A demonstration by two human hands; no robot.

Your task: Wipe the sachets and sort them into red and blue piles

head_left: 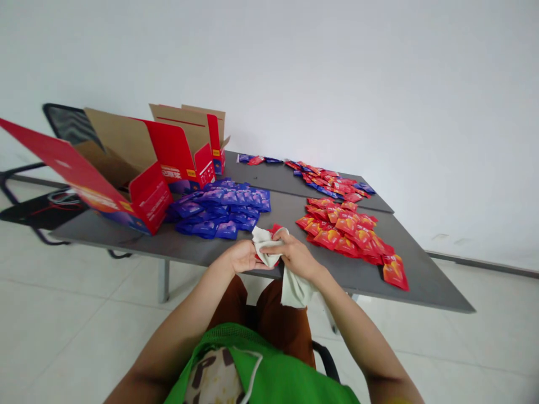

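At the table's front edge, my left hand (246, 256) is closed around a red packet (274, 229), mostly covered by a pale cloth. My right hand (297, 255) grips the whitish cloth (297, 289) and presses it against the packet; the rest of the cloth hangs below the table edge. Left of my hands lies a heap of blue-purple packets (227, 229). A pile of red-orange packets (343, 227) spreads out to the right, with a single red packet (394, 272) at its near end.
Open red cartons (149, 199) with raised flaps stand on the left of the dark grey table (290, 207). Mixed red and blue packets (328, 180) lie at the back by the white wall. A black chair (46, 207) stands beyond the left end.
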